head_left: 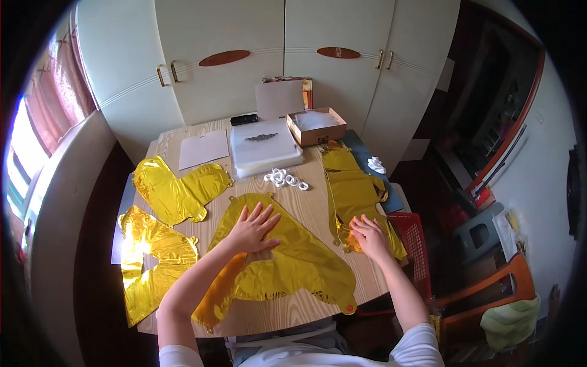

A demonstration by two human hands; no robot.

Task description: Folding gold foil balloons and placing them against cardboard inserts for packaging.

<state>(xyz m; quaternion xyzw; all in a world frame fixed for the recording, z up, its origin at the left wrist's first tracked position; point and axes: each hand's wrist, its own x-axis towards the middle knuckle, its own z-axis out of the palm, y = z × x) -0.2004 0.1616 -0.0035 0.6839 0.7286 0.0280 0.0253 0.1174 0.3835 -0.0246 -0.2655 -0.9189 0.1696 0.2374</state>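
A flat gold foil balloon (293, 263), shaped like a large letter or number, lies before me on the wooden table. My left hand (249, 232) rests on its upper part, palm down with the fingers spread. Farther right is a pile of gold foil balloons (351, 183). On the near part of that pile lies my right hand (369, 237), its fingers stretched out and slightly bent over the foil. Two more gold balloons, one Y-shaped (177, 189) and one with a hole (159, 269), lie flat at the left.
White ring-shaped rolls (279, 177) sit mid-table. Behind them are a stack of clear plastic bags (264, 150), a white sheet (203, 150) and an open cardboard box (316, 126). A red plastic basket (416, 248) and a wooden chair (489, 290) stand to the right.
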